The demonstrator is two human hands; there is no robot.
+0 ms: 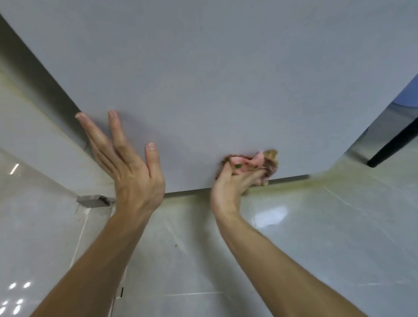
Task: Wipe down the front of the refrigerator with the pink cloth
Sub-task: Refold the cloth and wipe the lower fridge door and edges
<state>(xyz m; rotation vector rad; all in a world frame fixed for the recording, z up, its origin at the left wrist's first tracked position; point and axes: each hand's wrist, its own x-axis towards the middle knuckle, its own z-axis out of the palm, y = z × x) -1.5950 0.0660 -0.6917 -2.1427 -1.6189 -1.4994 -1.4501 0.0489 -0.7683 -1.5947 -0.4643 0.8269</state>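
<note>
The refrigerator front (211, 74) is a plain pale grey panel filling the upper view, seen from above down to its bottom edge. My right hand (230, 183) grips a bunched pink cloth (249, 162) with brownish patches and presses it against the panel just above the bottom edge, right of centre. My left hand (126, 162) lies flat on the panel near its lower left corner, fingers straight and spread, holding nothing.
Glossy grey floor tiles (302, 238) lie below the door, with a yellowish stain (323, 177) at the lower right corner. A pale wall or cabinet side (22, 133) runs along the left. A dark leg or bar (398, 138) slants at the right.
</note>
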